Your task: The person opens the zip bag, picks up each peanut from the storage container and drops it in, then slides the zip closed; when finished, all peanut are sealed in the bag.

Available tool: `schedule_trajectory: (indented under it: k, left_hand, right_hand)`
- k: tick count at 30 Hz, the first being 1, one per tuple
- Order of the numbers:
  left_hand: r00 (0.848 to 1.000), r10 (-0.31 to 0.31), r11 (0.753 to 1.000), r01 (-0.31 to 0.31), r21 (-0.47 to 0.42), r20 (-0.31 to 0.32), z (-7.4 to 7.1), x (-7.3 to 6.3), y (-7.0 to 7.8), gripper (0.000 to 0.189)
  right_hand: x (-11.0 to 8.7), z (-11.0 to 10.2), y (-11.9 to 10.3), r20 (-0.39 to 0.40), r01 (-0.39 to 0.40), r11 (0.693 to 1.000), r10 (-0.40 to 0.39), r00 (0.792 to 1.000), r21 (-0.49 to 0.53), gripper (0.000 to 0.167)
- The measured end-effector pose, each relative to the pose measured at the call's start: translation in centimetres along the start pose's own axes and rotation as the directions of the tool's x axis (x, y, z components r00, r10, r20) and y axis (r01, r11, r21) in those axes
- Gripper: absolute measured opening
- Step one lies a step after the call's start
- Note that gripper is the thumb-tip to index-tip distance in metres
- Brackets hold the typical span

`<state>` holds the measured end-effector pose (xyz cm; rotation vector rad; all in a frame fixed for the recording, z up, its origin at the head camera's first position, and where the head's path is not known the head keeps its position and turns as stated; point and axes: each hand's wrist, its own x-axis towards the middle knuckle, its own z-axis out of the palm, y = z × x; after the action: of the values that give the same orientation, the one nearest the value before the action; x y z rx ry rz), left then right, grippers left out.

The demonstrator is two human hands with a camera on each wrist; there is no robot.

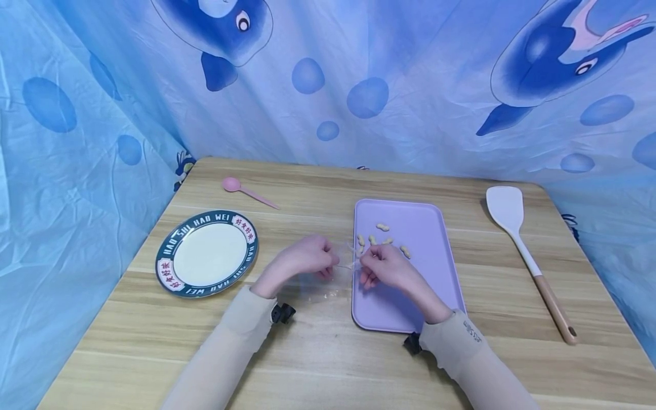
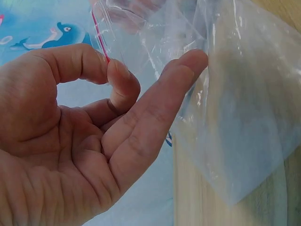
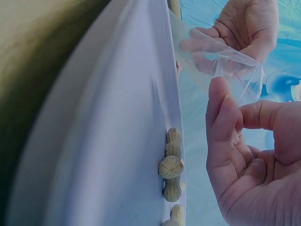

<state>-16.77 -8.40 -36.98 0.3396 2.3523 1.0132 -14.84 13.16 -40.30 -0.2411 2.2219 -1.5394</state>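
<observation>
Between the two hands hangs a clear zip bag [image 2: 249, 108] with a pink line along its zip edge. My left hand [image 1: 309, 257] pinches one side of the bag's top edge between thumb and index finger, its other fingers extended along the plastic. The opposite side of that edge is pinched by my right hand [image 1: 388, 266], held above the left part of a purple tray [image 1: 430, 285]. Several unshelled peanuts [image 3: 171, 167] lie on the tray, just beyond the right hand. No peanuts show inside the bag.
A white plate [image 1: 210, 254] with a dark green lettered rim lies left of the left hand. Behind it is a pink spoon [image 1: 232, 184]. A white spatula [image 1: 504, 208] with a wooden handle lies at the right. A blue curtain [image 1: 338, 68] hangs behind the wooden table [image 1: 307, 364].
</observation>
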Motion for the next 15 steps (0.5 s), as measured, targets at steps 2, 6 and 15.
schedule_trajectory:
  k: [2, 6, 15]
  left_hand:
    - [1.000, -0.014, 1.000, 0.014, 0.024, -0.011, -0.02, -0.06, -0.03, 0.023]
    - [0.998, -0.046, 0.996, 0.049, 0.070, -0.039, -0.07, -0.20, 0.03, 0.026]
    - [0.991, -0.091, 0.978, 0.107, 0.179, -0.098, -0.04, -0.59, 0.57, 0.034]
  right_hand:
    - [0.00, -0.03, 0.04, -0.015, -0.003, 1.000, 0.003, 1.000, -0.021, 0.021]
    - [0.01, -0.07, 0.01, -0.041, -0.013, 0.999, 0.011, 0.999, -0.047, 0.019]
    - [0.04, -0.08, -0.11, -0.067, -0.044, 0.997, 0.040, 0.997, -0.061, 0.017]
